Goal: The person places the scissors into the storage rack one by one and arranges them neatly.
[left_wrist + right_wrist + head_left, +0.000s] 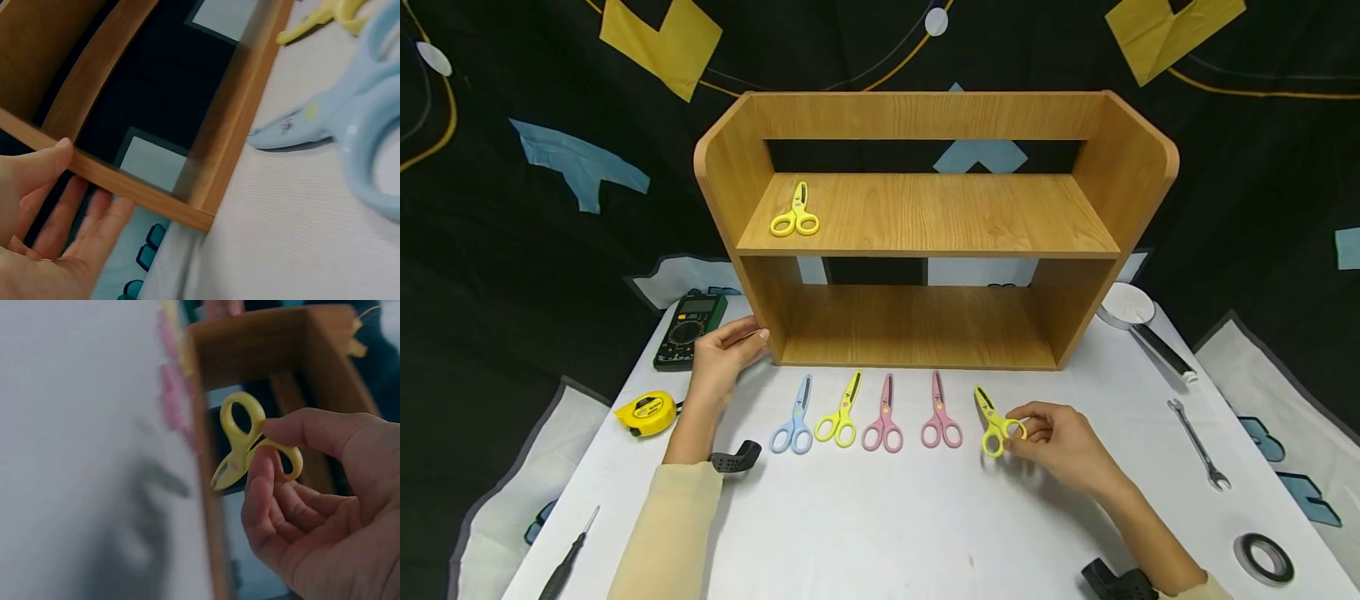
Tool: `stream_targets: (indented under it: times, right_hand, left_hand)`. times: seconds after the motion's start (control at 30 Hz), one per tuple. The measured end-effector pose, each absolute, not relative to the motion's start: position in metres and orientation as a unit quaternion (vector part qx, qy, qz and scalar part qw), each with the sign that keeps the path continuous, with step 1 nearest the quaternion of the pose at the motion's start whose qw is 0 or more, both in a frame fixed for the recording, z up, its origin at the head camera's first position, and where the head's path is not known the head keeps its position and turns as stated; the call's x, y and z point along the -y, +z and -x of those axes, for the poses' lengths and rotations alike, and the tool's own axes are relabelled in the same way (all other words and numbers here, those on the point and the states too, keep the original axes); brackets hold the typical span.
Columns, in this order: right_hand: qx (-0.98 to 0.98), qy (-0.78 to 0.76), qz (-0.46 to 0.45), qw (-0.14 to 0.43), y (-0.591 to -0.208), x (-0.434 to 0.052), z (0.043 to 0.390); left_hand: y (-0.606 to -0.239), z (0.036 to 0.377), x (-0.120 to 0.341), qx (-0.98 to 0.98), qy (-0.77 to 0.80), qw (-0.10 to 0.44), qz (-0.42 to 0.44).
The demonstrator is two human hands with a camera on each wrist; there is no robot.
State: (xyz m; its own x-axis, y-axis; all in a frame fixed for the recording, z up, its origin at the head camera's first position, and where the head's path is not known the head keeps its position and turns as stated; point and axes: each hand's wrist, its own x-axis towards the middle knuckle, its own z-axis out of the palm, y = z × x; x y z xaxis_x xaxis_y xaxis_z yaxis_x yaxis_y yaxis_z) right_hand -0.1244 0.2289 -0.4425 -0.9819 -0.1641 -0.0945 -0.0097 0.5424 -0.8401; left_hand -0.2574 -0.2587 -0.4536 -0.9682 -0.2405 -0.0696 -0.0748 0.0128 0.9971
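Head view shows no readable writing as your right hand (1063, 442) pinches the yellow scissors (996, 421) by their handles near the table's (880, 533) middle, while your left hand (724, 354), fingers relaxed, touches the wooden shelf's (925, 217) left corner.

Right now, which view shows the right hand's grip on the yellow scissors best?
Right wrist: the right hand pinches the yellow scissors by the handle loops. Head shows the same hold smaller. Left wrist shows neither.

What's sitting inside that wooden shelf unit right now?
The wooden shelf holds one pair of yellow scissors, lying flat at the left end of its upper board. The lower compartment shows only bare wood. Nothing inside is hidden; through the open back, the dark patterned cloth shows.
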Motion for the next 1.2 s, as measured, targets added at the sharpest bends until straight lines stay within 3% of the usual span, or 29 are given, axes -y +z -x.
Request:
stream_targets:
  times: [0.3,0.67,0.93,1.2]
  right_hand:
    - [-0.820,-0.559,0.124,0.017,-0.356,-0.214,0.128]
    - [-0.843,-0.514,0.146,-0.066,-0.263,-0.146,0.203]
    - [-0.839,-0.527,0.130,-0.041,-0.243,-0.085,0.274]
    - [-0.856,-0.508,0.090,-0.023,-0.249,-0.047,0.300]
  left_hand:
    - [-0.450,0.263,0.264,0.705,-0.698,0.018,-0.128]
    - [-0.450,0.263,0.263,0.695,-0.708,0.026,-0.118]
    - [-0.450,0.265,0.262,0.705,-0.698,0.039,-0.120]
    - [-0.453,0.262,0.259,0.704,-0.697,0.038,-0.129]
